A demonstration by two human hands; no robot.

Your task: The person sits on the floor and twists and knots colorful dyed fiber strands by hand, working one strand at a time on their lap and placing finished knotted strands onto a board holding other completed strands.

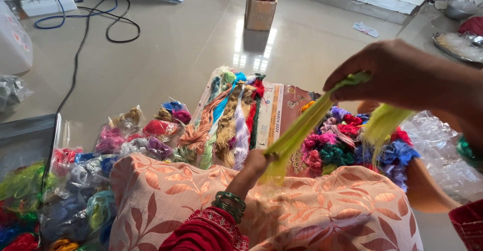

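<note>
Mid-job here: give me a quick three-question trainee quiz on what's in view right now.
1. True or false: both hands grip the same yellow-green thread bundle.
2. Which hand is higher in the picture: left hand or right hand?
3. What stands alone on the floor beyond the skeins: A) cardboard box B) bucket C) stool?

Key: 1 true; 2 right hand; 3 A.
</note>
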